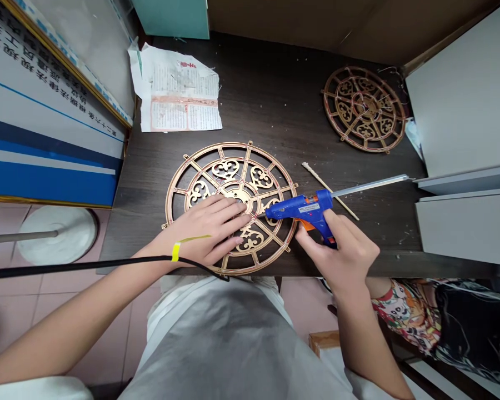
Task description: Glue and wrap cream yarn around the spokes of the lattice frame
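Note:
A round openwork wooden panel (pixel 229 149) with scroll cut-outs lies flat at the table's front edge. My left hand (pixel 212 225) rests on it, fingers stretched out across its left and middle part. In my right hand (pixel 345 244) is a blue hot glue gun (pixel 300 208), gripped by its handle near the orange trigger. A long, pale glue stick (pixel 370 185) sticks out of its back end. The nozzle points left, at the panel just right of its centre, close to my left fingertips. Whether the tip touches the wood I cannot tell.
A second round wooden panel (pixel 364 110) lies at the back right. Behind the glue gun is a thin wooden stick (pixel 330 190); a printed paper sheet (pixel 181 91) lies at the back left. A black cable (pixel 87 269) crosses my left wrist. White boxes (pixel 470 116) stand right.

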`<state>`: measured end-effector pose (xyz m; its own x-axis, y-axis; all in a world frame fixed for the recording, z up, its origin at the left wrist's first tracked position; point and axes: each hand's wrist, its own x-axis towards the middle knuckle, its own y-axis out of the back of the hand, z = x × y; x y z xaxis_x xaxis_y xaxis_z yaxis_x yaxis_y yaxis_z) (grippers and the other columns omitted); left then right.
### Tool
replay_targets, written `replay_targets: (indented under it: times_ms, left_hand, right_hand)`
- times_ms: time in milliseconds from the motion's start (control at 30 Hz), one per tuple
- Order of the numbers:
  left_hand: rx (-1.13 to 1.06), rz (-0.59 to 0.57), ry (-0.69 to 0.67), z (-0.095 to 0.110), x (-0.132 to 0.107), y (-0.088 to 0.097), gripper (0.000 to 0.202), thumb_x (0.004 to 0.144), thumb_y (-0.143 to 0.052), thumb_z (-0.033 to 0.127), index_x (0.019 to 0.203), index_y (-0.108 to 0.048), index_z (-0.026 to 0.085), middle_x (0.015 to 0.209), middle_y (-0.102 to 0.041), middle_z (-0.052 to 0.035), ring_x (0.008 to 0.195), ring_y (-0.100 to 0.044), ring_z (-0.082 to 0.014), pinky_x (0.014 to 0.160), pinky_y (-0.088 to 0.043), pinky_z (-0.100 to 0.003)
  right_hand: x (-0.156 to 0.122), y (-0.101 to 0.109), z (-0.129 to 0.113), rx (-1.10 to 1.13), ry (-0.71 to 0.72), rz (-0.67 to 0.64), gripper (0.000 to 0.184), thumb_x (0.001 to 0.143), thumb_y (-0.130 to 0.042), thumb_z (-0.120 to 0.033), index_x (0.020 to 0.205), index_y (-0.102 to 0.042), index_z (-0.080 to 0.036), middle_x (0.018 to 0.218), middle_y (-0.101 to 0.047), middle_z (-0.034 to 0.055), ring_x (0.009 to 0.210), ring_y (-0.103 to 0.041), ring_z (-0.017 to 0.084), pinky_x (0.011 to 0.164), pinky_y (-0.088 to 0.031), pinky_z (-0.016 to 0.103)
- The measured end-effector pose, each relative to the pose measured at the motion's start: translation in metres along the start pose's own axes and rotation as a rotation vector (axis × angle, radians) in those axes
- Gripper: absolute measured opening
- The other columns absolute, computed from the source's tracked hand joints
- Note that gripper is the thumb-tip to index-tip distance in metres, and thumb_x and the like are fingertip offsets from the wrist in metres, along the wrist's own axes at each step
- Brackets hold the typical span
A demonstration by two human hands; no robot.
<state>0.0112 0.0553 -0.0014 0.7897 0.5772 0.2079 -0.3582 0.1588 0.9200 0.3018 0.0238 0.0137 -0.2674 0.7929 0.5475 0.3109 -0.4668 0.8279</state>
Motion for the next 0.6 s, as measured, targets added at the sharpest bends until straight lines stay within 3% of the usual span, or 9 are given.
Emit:
replay_targets:
  times_ms: [233, 600]
  left_hand:
    - [0.020, -0.058, 0.016, 0.0019, 0.0025, 0.0018, 0.038, 0.102, -0.047, 0.033, 0.133, -0.059, 0.014, 0.133, -0.061, -0.0160, 0.118, -0.056, -0.0315, 0.106, -0.043, -0.048]
    - [-0.016, -0.051, 0.027, 0.0017, 0.0021, 0.0018, 0.039, 0.101, -0.047, 0.032, 0.134, -0.059, 0.014, 0.135, -0.060, -0.0169, 0.120, -0.054, -0.0323, 0.105, -0.043, -0.050]
  right_hand:
    - [-0.0017, -0.0004, 0.0004, -0.007, 0.015, -0.025, 0.024, 0.085, -0.073, -0.020, 0.109, -0.066, -0.017, 0.067, -0.057, -0.0044, 0.056, -0.051, 0.010, 0.055, -0.040, 0.025]
    - [0.0000, 0.0015, -0.0030, -0.027, -0.009, -0.001, 0.027, 0.084, -0.074, -0.019, 0.110, -0.068, -0.018, 0.064, -0.058, -0.0042, 0.053, -0.050, 0.010, 0.053, -0.040, 0.025]
